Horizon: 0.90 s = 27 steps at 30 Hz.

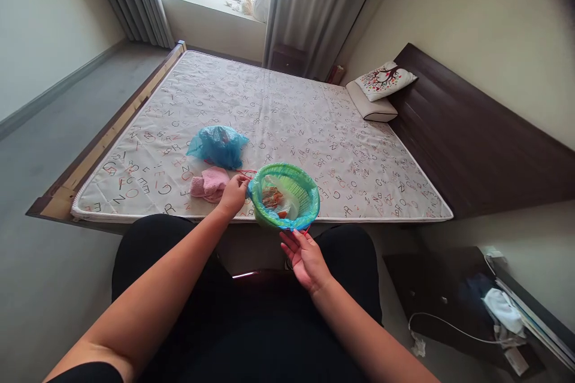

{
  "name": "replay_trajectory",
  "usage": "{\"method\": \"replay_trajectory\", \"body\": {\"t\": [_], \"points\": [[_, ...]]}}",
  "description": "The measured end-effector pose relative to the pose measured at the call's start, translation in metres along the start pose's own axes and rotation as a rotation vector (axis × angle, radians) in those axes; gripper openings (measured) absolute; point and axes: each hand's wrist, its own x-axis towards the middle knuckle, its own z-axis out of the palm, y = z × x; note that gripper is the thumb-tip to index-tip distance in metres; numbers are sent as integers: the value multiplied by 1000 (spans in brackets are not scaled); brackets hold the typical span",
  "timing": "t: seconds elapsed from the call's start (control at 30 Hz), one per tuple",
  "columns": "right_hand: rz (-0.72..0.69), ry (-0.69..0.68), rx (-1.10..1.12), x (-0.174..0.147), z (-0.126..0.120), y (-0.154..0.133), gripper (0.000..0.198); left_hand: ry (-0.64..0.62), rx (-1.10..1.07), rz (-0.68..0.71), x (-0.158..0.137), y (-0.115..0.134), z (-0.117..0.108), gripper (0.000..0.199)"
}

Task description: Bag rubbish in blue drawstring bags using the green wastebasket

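A small green plastic wastebasket point(308, 182), lined with a thin blue garbage bag point(305, 213), is tilted toward me at the mattress's near edge. Inside lie orange-brown scraps point(272, 197) and clear crumpled plastic. My left hand point(233, 196) is closed on the bag's edge at the basket's left rim, where a red drawstring shows. At the near rim, my right hand point(306, 260) has its palm up, thumb and fingertips gripping the basket's edge; a bit of red drawstring hangs there. Pink cloths point(211, 184) and a crumpled blue plastic bag point(218, 144) lie left of the basket.
A letter-print mattress point(314, 137) spans the wooden bed frame before my knees. A cushion point(387, 80) and a pillow point(371, 101) lean by the dark headboard point(467, 125). Lower right, a dark bedside cabinet point(431, 287) carries a cable and white cloth.
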Motion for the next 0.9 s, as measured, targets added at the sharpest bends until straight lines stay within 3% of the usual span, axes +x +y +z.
{"method": "replay_trajectory", "body": {"t": [0.2, 0.4, 0.6, 0.77, 0.9], "points": [[9, -43, 22, -1, 0, 3, 32, -19, -138, -157, 0, 2, 2, 11], [-6, -66, 51, -5, 5, 13, 31, 4, -215, -150, -2, 0, 4, 6], [27, -106, 19, -9, 13, 13, 28, 22, -246, -196, -3, 3, 5, 21], [-55, 7, -5, -1, 1, 4, 27, 56, -256, -206, -2, 7, -1, 25], [-201, 131, 46, 17, -11, -22, 15, 80, -278, -167, 2, 7, -4, 17]]}}
